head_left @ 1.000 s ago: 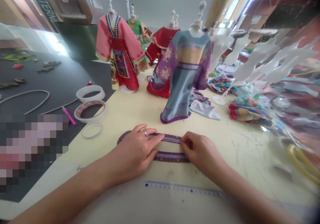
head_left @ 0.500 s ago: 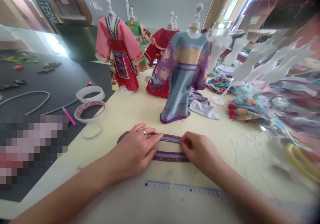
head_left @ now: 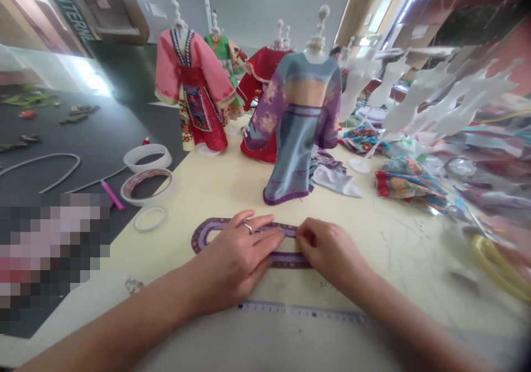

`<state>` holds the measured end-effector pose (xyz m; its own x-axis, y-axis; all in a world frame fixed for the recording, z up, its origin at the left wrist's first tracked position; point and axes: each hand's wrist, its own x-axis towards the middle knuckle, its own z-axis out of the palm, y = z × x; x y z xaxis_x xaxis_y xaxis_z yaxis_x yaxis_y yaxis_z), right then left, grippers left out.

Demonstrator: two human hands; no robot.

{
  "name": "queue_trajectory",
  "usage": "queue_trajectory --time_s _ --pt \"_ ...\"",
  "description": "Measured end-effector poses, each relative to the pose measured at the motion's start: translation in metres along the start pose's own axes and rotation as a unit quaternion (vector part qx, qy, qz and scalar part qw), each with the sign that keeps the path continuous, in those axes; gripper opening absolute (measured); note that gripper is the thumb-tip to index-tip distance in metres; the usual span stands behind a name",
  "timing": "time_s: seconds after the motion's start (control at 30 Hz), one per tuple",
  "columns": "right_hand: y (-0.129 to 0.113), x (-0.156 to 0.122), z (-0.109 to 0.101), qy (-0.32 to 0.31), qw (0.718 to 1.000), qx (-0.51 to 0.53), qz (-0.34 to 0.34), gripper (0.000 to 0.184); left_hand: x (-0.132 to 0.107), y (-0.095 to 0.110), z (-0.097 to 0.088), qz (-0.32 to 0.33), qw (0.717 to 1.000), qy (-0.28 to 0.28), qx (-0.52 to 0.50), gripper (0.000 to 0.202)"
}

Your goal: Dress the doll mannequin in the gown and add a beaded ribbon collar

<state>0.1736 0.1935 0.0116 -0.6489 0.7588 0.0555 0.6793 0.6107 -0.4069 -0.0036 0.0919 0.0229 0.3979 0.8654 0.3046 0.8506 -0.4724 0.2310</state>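
Observation:
A purple patterned ribbon (head_left: 207, 230) lies folded in a long flat loop on the pale yellow table (head_left: 207, 189). My left hand (head_left: 240, 256) rests flat on its middle, fingers stretched out along the upper strip, a ring on one finger. My right hand (head_left: 327, 250) is at the loop's right end, fingers curled and pinching the ribbon there. A clear ruler (head_left: 302, 312) lies just in front of both hands.
A blue and purple robe on a small stand (head_left: 301, 128) is right behind the ribbon. Pink (head_left: 193, 84), green and red robes stand further back. Tape rolls (head_left: 145, 184) lie at the left, fabric piles (head_left: 406, 181) and white stands at the right.
My left hand has slid to the right along the ribbon, uncovering the loop's rounded left end. My right hand has stayed at the right end.

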Motion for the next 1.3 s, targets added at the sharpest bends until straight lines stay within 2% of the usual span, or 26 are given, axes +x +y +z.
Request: queue_trajectory --time_s 0.17,0.47,1.3 --pt "-0.0001 -0.0002 0.0002 0.003 1.0 -0.002 -0.001 0.01 0.0028 0.0048 0.0067 0.014 0.999 -0.041 -0.011 0.039" --pt "0.0 -0.0006 -0.0011 0.003 1.0 0.002 -0.004 0.01 0.0037 0.003 0.0075 -0.016 0.998 -0.047 -0.037 0.042" --pt "0.0007 0.0001 -0.0038 -0.008 1.0 0.019 0.013 0.011 0.0059 -0.0003 0.0092 -0.015 0.999 0.0 -0.046 0.039"
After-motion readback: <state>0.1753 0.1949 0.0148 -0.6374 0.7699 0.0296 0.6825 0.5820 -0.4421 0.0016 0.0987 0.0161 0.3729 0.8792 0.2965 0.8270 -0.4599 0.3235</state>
